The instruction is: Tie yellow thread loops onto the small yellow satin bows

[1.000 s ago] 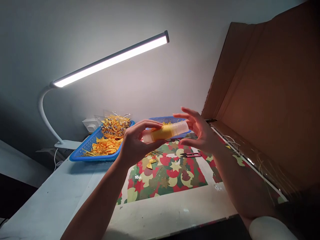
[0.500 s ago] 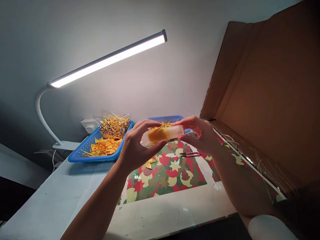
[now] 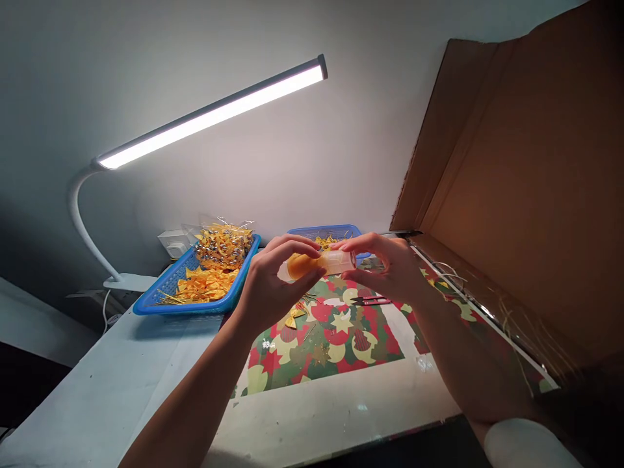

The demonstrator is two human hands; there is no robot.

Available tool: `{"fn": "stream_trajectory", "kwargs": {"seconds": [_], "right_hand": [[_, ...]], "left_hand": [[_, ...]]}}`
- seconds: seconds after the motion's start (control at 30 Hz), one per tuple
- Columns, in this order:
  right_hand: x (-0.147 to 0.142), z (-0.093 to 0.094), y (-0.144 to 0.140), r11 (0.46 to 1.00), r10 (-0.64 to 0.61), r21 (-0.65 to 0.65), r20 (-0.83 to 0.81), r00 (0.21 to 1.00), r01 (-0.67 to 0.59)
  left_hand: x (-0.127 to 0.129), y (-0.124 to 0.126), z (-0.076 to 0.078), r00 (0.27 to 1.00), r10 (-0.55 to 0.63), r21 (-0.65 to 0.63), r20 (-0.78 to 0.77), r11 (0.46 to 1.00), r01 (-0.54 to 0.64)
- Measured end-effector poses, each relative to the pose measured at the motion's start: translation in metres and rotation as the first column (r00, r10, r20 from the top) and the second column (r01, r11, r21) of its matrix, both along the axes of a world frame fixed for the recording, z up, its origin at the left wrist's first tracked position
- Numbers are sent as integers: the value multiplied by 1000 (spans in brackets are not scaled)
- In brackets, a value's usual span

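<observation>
- I find no readable text, brand, number or sign anywhere in this view.
- The clear tube [image 3: 322,263] with the orange fill, held between my left hand [image 3: 270,286] and right hand [image 3: 390,270], shows no label I can make out; it may carry print too small to tell.
- The patterned sheet [image 3: 331,338] bears only stars and rounded shapes, no lettering.

The right hand [image 3: 385,270], its fingers spread wide a second ago, now closes its fingertips [image 3: 347,246] on the clear end of the transparent plastic tube with yellow-orange filling [image 3: 319,263]. The left hand [image 3: 273,286] stands nearer, so less tube shows between the fingers.
</observation>
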State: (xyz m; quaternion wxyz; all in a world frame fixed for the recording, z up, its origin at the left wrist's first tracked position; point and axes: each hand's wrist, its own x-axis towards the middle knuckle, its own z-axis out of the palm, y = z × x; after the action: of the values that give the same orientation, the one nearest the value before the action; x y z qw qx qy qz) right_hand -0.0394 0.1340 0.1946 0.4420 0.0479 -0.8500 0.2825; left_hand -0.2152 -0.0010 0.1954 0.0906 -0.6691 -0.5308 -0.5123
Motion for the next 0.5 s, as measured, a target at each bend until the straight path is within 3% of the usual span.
{"fn": "stream_trajectory", "kwargs": {"seconds": [0.13, 0.23, 0.37, 0.5], "right_hand": [[-1, -1, 1, 999, -17, 27, -2, 1000, 17], [-2, -2, 1, 999, -23, -35, -4, 1000, 23], [-3, -3, 4, 961, -52, -275, -43, 998, 38], [-6, -4, 12, 857, -73, -515, -114, 991, 4]], "left_hand": [[0, 1, -1, 1000, -6, -7, 0, 1000, 6], [-1, 1, -2, 999, 0, 5, -36, 1000, 1], [-5, 0, -2, 990, 16, 45, -140, 999, -10], [-8, 3, -4, 973, 105, 96, -205, 992, -87]]}}
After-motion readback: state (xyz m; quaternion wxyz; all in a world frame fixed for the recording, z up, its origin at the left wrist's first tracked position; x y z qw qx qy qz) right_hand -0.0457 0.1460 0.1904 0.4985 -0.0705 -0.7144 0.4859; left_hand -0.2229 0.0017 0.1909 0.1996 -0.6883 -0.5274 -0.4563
